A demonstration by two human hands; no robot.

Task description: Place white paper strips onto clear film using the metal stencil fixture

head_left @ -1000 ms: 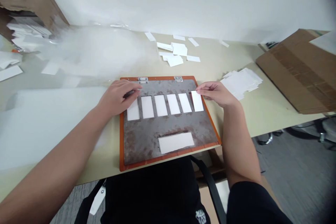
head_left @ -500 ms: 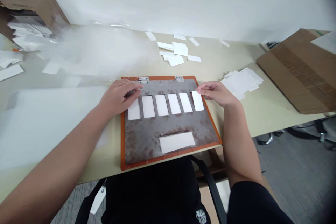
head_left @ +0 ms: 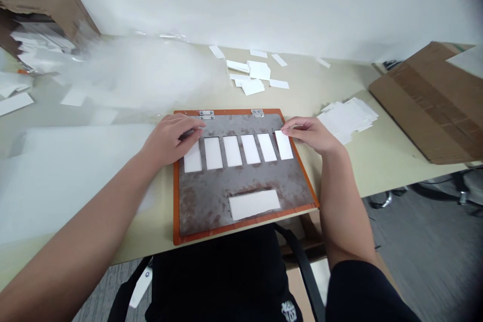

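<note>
A hinged metal plate (head_left: 211,196) with an orange border lies on the table in front of me, a row of white cards (head_left: 233,151) showing in its rectangular slots. At the right end of that row, my right hand (head_left: 307,133) pinches the top of a small white card (head_left: 284,145) between thumb and fingertips; the card lies over the last slot position. My left hand (head_left: 173,138) rests over the plate's upper left, fingers loosely curved and thumb apart, covering part of the leftmost card (head_left: 193,160). A wider white strip (head_left: 254,204) sits near the plate's front edge.
White cards (head_left: 349,118) are heaped right of the plate, and more loose cards (head_left: 252,78) lie behind it. Cardboard boxes stand at right (head_left: 433,100) and far left (head_left: 71,7). Clear plastic sheeting (head_left: 143,70) covers much of the table's left side.
The right hand and its card have shifted very slightly left. My left hand and the plate look unmoved.
</note>
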